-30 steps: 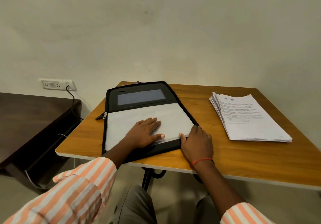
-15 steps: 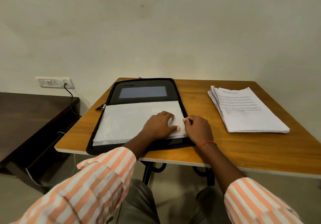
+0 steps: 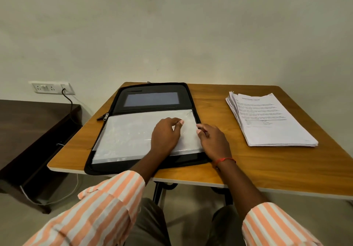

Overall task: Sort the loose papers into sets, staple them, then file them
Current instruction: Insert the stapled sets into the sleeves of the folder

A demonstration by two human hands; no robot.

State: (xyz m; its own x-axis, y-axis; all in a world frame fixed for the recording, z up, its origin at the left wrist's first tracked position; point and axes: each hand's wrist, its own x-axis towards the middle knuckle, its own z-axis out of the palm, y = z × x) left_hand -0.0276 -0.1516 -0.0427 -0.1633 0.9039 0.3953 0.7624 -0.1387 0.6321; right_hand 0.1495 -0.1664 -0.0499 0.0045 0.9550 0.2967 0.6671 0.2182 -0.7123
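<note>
An open black zip folder [image 3: 152,93] lies on the left half of the wooden table [image 3: 267,167]. Clear plastic sleeves [image 3: 126,136] over white sheets fill its near half. My left hand [image 3: 166,136] rests on the sleeves, thumb and fingers pinched at the top sleeve near its right side. At the sleeves' right edge sits my right hand [image 3: 212,140], fingers curled and fingertips touching that edge. A stack of printed papers [image 3: 271,123] lies on the right of the table, apart from both hands.
The table stands against a plain wall. A dark low cabinet [image 3: 28,127] is at the left, below a wall socket [image 3: 50,88] with a black cable plugged in. The folder's zip pull [image 3: 104,116] sticks out on its left side.
Both hands have moved away from me along the folder's right side, from its near edge up to the middle of the sleeves. The folder now lies straighter.
</note>
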